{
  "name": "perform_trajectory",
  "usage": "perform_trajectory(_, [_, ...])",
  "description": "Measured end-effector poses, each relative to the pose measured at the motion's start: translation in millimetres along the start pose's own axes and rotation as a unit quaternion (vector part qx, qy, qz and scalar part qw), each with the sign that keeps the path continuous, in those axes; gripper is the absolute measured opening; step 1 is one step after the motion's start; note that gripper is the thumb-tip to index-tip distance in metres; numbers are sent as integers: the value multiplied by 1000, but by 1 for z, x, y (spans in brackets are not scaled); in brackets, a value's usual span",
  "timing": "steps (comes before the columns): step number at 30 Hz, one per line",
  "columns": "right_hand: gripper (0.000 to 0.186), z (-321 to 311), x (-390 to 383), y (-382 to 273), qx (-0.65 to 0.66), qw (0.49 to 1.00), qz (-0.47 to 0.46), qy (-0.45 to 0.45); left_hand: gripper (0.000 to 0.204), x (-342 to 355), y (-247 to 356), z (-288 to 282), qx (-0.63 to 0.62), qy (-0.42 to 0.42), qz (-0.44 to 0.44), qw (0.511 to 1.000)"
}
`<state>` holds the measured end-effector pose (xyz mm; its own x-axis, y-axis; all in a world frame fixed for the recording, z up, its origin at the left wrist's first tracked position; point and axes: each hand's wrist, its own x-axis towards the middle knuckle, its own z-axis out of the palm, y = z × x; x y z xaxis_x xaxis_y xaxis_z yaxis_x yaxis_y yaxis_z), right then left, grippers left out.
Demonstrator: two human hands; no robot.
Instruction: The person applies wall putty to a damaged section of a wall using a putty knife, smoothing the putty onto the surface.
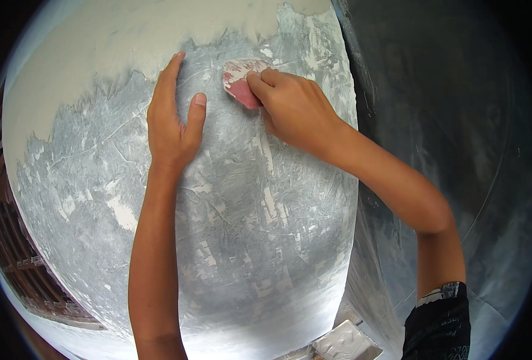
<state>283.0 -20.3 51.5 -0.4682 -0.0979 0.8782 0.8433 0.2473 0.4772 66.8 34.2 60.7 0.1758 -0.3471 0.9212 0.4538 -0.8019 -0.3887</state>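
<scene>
My right hand [293, 105] grips a small red scraper [244, 90] smeared with white paste, its flat blade against the grey panel [242, 156]. Left of it, my left hand [175, 123] rests against the same surface with fingers stretched out and thumb apart, holding nothing. Smooth cream-coloured filler [116, 48] coats the upper part of the panel, ending in a ragged edge just above both hands. Below that edge the surface is mottled grey with thin white streaks and patches.
At the lower right stands a tray [374, 351] with white paste [344, 343] in it. A dark sheet [440, 90] hangs along the panel's right edge. Brown slatted woodwork [29, 264] shows past the left edge.
</scene>
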Motion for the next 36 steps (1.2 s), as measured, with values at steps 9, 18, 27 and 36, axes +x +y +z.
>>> perform_trajectory(9, [15,-7,55,75,-85,994,66,31,60,2,0,6,5,10,26,1000])
perform_trajectory(18, [16,-19,47,50,-50,993,67,85,60,-1,-1,2,4,2,20,1000])
perform_trajectory(27, [22,8,1,14,-26,999,32,13,60,-2,-2,-1,8,1,14,1000])
perform_trajectory(36, [6,-23,67,83,-114,982,147,23,60,0,1,8,12,5,28,1000])
